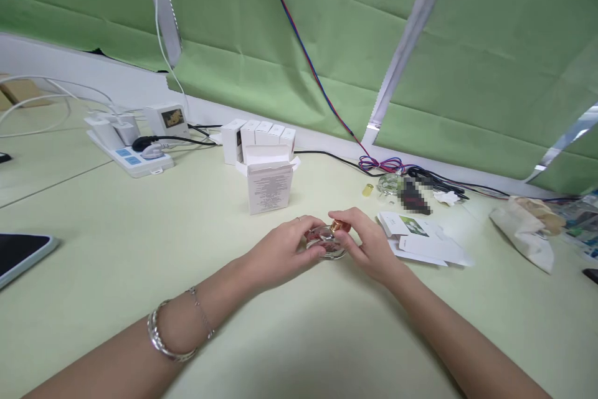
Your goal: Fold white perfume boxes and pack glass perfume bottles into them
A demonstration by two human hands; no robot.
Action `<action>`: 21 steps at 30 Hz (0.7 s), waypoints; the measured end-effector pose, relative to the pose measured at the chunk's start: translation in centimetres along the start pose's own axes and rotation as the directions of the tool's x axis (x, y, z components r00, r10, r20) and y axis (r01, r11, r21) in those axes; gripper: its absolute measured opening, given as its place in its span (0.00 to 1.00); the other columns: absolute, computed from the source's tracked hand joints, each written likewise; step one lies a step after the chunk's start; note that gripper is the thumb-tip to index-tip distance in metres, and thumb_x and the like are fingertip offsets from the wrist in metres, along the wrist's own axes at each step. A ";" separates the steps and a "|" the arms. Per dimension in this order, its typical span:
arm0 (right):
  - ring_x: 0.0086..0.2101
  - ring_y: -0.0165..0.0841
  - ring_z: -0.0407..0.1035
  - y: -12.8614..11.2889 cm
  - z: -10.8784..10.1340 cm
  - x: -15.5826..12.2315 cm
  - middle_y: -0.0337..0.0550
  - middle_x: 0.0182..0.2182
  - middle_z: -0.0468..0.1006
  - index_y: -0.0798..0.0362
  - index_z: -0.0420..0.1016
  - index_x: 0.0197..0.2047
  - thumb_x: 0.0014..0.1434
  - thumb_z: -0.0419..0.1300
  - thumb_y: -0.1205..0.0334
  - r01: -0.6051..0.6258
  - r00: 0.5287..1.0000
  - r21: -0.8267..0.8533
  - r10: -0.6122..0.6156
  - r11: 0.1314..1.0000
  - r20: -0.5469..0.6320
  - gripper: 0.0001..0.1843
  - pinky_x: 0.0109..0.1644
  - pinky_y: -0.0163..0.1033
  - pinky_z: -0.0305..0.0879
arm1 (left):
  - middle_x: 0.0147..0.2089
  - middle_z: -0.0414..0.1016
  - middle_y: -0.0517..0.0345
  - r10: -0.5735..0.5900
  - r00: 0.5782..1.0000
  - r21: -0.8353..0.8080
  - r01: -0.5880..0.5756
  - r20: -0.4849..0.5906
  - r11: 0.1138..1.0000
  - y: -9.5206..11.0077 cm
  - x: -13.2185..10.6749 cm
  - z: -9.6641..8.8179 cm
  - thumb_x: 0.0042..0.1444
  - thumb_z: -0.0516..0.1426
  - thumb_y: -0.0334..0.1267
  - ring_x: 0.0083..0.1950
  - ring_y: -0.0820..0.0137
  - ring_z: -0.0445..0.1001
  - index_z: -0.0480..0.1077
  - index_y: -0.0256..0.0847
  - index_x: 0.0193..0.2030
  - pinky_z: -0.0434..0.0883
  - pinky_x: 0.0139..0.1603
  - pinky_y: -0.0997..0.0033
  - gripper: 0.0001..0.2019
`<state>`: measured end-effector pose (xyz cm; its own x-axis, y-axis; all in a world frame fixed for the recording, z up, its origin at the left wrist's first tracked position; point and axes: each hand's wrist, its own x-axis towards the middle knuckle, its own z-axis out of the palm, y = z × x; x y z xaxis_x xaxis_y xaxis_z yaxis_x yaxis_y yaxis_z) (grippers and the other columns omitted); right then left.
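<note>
A small clear glass perfume bottle [326, 243] with a reddish base and a gold-orange cap sits between both hands, low over the pale table [289, 337]. My left hand [283, 251] wraps round the bottle's left side, fingers curled. Fingers of my right hand [367, 242] pinch the cap end from the right. An opened white carton [270, 184] with printed text stands just behind the hands. A bracelet and a thin chain are on my left wrist.
A row of small white boxes [258, 135] stands behind the carton. Flattened white cartons [423, 238] lie at the right, another glass bottle [390, 185] and cables behind them. A power strip [128, 153] is back left, a tablet [18, 254] at the left edge, a crumpled bag [526, 228] far right.
</note>
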<state>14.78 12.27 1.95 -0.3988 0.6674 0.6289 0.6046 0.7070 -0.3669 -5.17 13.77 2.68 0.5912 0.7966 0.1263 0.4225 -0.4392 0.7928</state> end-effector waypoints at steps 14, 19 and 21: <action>0.54 0.38 0.66 -0.5 2.4 -1.5 0.50 0.54 0.71 0.46 0.57 0.59 0.64 0.50 0.67 0.066 0.975 0.066 -0.050 0.996 -0.218 0.20 0.50 0.47 0.71 | 0.42 0.74 0.58 0.002 1.000 0.018 -0.002 0.014 1.000 -0.2 0.2 -0.1 0.57 0.54 0.42 0.38 0.66 0.73 0.68 0.44 0.46 0.69 0.36 0.69 0.12; 0.48 0.39 0.71 -0.5 2.3 -1.3 0.48 0.47 0.76 0.45 0.62 0.54 0.62 0.54 0.66 0.053 0.960 0.028 -0.043 0.998 -0.278 0.18 0.48 0.48 0.72 | 0.43 0.74 0.56 -0.032 0.999 -0.003 0.032 0.023 0.999 0.0 0.1 -0.1 0.57 0.54 0.44 0.37 0.65 0.73 0.68 0.44 0.46 0.70 0.36 0.67 0.12; 0.49 0.40 0.71 -0.3 2.1 -1.2 0.48 0.47 0.76 0.45 0.62 0.55 0.61 0.54 0.67 0.077 0.962 0.020 -0.069 0.997 -0.265 0.18 0.49 0.48 0.72 | 0.43 0.74 0.56 -0.031 0.999 -0.002 0.031 0.028 1.000 0.0 0.1 -0.1 0.57 0.54 0.44 0.36 0.66 0.73 0.68 0.44 0.46 0.70 0.36 0.67 0.12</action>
<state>13.62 11.76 -0.20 -0.2426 0.5315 0.8116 0.5585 0.7605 -0.3311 -5.16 13.94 2.74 0.5971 0.7977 0.0850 0.4388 -0.4135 0.7978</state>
